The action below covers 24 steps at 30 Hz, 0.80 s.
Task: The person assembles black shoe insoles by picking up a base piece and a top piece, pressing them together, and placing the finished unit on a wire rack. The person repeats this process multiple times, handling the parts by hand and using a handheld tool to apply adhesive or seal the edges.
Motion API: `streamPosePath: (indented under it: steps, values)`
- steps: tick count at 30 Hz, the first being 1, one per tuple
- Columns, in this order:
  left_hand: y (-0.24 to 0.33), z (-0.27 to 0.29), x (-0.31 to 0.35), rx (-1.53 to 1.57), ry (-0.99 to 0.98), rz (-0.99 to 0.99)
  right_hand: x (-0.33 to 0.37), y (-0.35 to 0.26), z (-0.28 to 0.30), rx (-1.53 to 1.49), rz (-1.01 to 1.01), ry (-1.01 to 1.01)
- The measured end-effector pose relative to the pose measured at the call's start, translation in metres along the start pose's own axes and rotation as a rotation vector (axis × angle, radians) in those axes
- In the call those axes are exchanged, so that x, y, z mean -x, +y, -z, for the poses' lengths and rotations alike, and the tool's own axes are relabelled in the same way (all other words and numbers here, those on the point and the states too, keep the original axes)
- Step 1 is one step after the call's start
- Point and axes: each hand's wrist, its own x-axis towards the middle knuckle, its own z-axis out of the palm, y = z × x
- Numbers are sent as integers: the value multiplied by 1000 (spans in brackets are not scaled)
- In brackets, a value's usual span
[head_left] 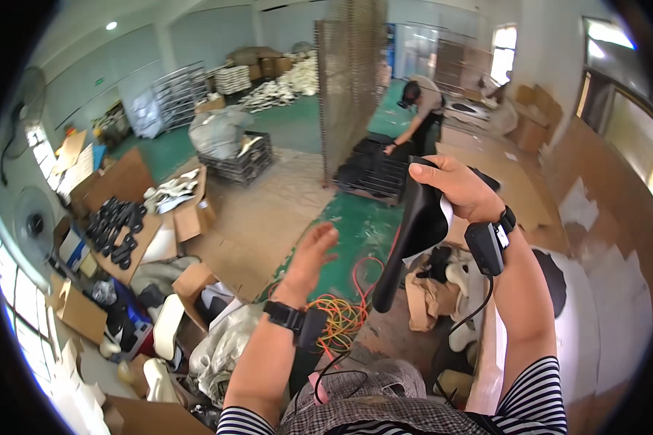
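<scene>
My right hand (463,187) is closed around the wide end of a black bicycle saddle (416,228). The saddle hangs at a slant, its narrow nose pointing down and left, and a strip of white shows along its edge. Well to the left of it, my left hand (311,262) is raised with nothing in it, fingers apart and a little bent. That hand is above a tangle of orange and yellow hose (339,320) and does not touch it. Each wrist carries a strapped black device (484,246), with a cable running from the right one.
Another person (422,101) bends over a dark rack (374,181) ahead. A tall mesh panel (345,94) stands left of them. Open cartons (189,210), fans (34,223) and black parts (116,225) crowd the left. A white-covered surface (588,326) lies at my right.
</scene>
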Motion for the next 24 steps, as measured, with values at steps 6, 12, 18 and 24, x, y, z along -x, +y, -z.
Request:
streamPosePath:
  steps: [6,12,18,24]
  values:
    - [-74,-84,23,647,-550,544,86,-2,6,-152,124,180]
    - [-36,-94,17,323,-512,355,176,13,31,-22,108,476]
    - [-8,-92,-21,-68,-430,111,230,61,38,143,-36,745]
    - [44,-115,-28,-56,-568,-113,238,56,1,162,-45,959]
